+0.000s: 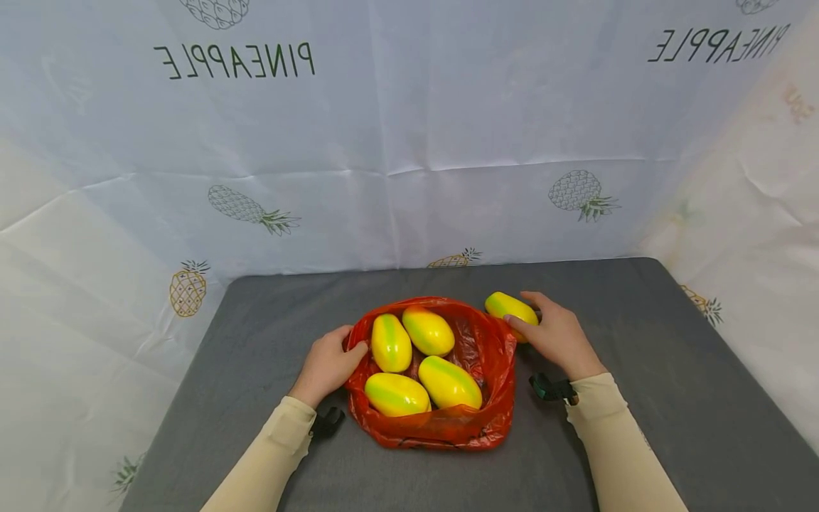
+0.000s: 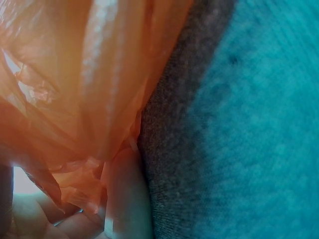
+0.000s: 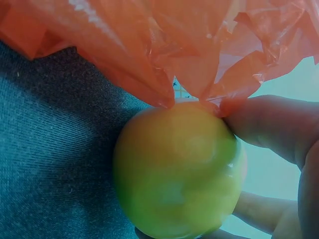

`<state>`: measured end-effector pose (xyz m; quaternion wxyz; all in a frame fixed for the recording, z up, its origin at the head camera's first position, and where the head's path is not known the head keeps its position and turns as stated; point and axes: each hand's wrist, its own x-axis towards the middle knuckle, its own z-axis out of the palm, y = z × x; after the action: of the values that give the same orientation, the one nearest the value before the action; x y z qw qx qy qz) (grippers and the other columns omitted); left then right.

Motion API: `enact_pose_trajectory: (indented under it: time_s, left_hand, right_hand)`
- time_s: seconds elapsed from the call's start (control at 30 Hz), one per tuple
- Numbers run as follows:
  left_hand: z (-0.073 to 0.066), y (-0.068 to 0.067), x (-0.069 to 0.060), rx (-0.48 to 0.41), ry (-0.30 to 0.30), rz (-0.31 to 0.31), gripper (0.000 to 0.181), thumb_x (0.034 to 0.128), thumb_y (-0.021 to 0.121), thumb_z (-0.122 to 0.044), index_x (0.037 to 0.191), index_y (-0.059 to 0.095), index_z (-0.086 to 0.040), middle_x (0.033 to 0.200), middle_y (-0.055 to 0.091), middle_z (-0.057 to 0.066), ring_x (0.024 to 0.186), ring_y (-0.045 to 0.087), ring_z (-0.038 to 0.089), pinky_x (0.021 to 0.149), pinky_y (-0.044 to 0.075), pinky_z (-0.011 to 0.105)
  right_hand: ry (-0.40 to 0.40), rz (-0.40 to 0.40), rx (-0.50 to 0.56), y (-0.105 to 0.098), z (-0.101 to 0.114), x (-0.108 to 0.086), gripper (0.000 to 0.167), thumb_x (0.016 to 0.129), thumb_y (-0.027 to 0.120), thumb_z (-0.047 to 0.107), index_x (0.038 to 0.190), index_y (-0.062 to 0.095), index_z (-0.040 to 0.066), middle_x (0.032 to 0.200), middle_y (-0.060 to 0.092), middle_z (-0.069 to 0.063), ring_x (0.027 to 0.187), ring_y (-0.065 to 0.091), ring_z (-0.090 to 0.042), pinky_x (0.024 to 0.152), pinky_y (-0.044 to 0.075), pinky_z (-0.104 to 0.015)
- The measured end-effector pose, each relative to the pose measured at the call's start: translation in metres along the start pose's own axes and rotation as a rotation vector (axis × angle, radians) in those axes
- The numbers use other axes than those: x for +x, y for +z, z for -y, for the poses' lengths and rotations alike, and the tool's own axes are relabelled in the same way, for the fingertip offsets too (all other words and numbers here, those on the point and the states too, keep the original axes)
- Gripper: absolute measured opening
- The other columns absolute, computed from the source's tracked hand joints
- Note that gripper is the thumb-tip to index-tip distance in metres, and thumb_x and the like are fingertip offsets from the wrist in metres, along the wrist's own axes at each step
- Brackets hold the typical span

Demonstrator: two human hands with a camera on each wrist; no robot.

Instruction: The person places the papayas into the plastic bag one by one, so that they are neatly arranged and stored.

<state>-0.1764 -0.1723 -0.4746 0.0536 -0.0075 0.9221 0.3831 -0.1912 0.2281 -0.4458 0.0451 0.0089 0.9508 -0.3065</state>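
Observation:
A red plastic bag (image 1: 502, 370) lies wide open on the table, with several glossy yellow-green papayas (image 1: 450, 382) inside. At its left rim, my left hand (image 1: 326, 364) grips the plastic between thumb and fingers; the left wrist view shows the bag (image 2: 99, 99) bunched at the fingers. Just outside the bag's far right side, my right hand (image 1: 559, 333) holds another papaya (image 1: 510, 307) between thumb and fingers. In the right wrist view this papaya (image 3: 177, 169) is close to the dark cloth, and the thumb tip touches both it and the bag's edge (image 3: 199, 55).
Dark grey cloth covers the table (image 1: 646, 370). Behind it hangs a pale curtain (image 1: 397, 142) printed with pineapples and lettering, and more of this fabric stands along both sides. A dark strap with a small device (image 1: 552, 387) is on the right wrist.

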Motion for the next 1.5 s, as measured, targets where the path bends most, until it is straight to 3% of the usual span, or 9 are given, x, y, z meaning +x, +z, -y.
enact_pose_trajectory:
  time_s: [1.5]
  left_hand:
    - [-0.0011, 0.0009, -0.0011, -0.009, -0.005, -0.004, 0.032, 0.1018, 0.067, -0.031, 0.126, 0.073, -0.011, 0.096, 0.075, 0.004, 0.074, 0.064, 0.017, 0.069, 0.057, 0.028]
  right_hand:
    - [-0.016, -0.033, -0.031, -0.0072, 0.0027, -0.0034, 0.077, 0.103, 0.064, 0.056, 0.157, 0.05, 0.003, 0.145, 0.064, -0.028, 0.112, 0.065, -0.04, 0.097, 0.06, -0.059]
